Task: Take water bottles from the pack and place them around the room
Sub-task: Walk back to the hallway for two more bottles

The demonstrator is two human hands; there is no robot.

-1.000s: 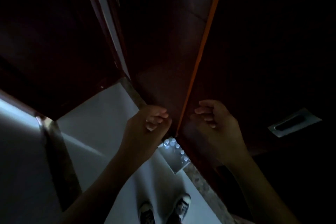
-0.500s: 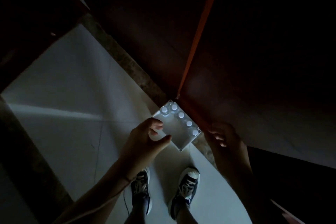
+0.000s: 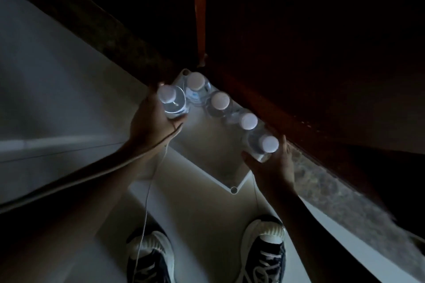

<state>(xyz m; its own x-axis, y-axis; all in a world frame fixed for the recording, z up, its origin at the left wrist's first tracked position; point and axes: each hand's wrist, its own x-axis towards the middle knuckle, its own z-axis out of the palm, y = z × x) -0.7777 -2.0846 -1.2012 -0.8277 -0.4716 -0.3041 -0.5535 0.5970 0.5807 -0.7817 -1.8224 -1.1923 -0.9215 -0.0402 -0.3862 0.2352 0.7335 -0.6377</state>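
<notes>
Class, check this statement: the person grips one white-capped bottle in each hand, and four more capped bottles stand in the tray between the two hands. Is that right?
Not quite. The head view shows the left hand with its grip on one bottle and the right hand on another, but only three capped bottles stand between them in the tray, not four.

We see bare forearms, no sleeves. A thin white cable (image 3: 147,200) runs along our left forearm and hangs toward the floor. On our feet: dark lace-up sneakers, left shoe (image 3: 149,259) and right shoe (image 3: 264,253), each with white ribbed rubber toe cap and white laces.
</notes>
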